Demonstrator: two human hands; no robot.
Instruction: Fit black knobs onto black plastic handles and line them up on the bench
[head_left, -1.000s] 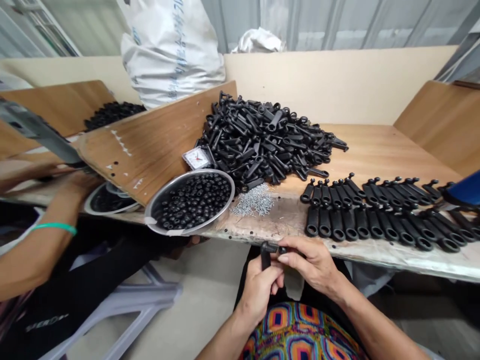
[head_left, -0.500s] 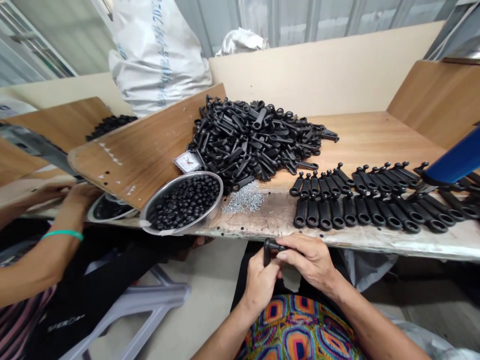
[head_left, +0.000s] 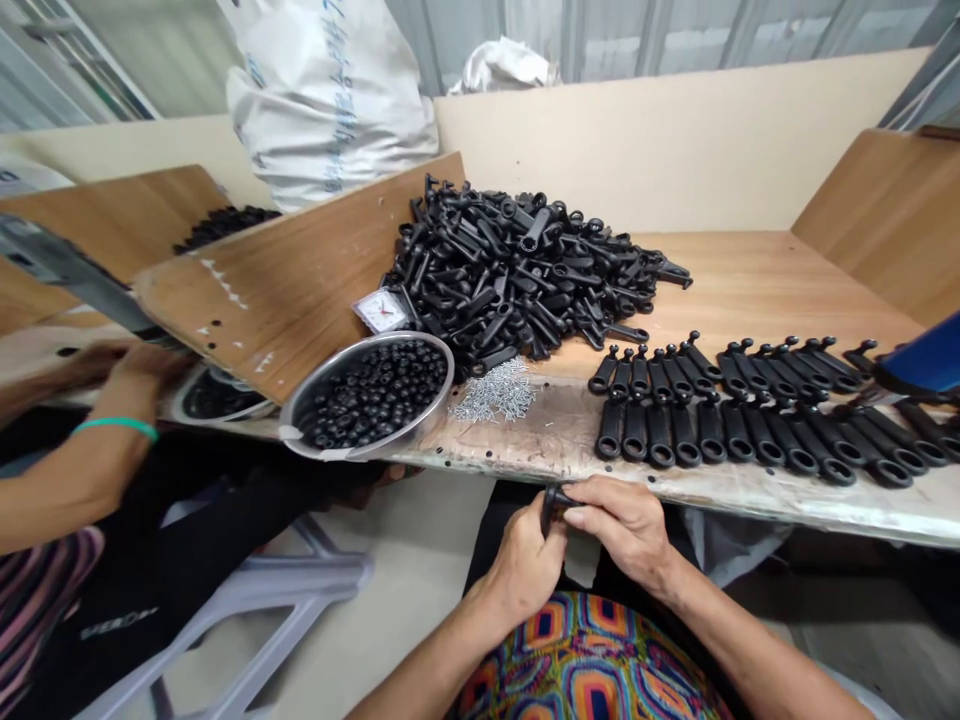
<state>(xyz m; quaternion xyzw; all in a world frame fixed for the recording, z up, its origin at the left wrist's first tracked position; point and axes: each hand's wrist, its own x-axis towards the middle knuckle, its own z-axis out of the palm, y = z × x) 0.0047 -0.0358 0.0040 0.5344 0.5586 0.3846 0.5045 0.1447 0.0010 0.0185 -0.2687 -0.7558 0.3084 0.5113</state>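
My left hand point(head_left: 521, 565) and my right hand point(head_left: 619, 530) are held together just below the table's front edge. Both grip a small black plastic handle point(head_left: 553, 503), and most of it is hidden by my fingers. Directly above my hands, two rows of matching black handles point(head_left: 750, 430) lie side by side on the wooden table point(head_left: 750, 290). Farther left are a large heap of black handles point(head_left: 517, 265), a small pile of silver screws point(head_left: 491, 392) and a steel bowl of black beads point(head_left: 367, 395).
A co-worker's arm with a green wristband point(head_left: 112, 430) reaches left, its hand point(head_left: 142, 365) near a round dish point(head_left: 217, 395). A tilted wooden board point(head_left: 277, 290) rises behind the bowl. A small clock point(head_left: 381, 310) leans against the heap. A blue object point(head_left: 926, 360) intrudes at right.
The handle has turned in my fingers, and its long stem no longer hangs visibly below them. The view has shifted slightly, and the co-worker's hand has moved a little.
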